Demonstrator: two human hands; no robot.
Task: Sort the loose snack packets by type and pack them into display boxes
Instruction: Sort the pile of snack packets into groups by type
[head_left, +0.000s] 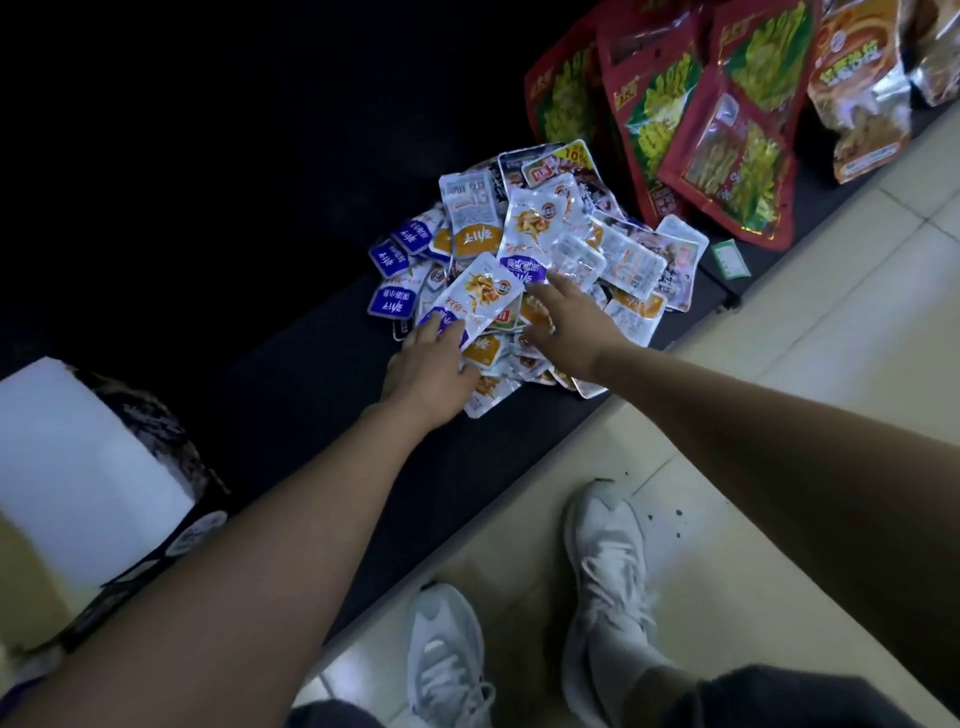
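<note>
Our left hand pinches the purple end of a white-and-purple packet at mid-frame. Our right hand lies spread, holding nothing, on the heap of small packets beside it. The heap crowds the edge of the dark ledge, so a careless rake could spill packets onto the tiled floor.

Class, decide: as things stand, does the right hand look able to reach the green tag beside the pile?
Probably yes: the green tag lies uncovered on the shelf, and only flat packets lie between it and the right hand.
</note>
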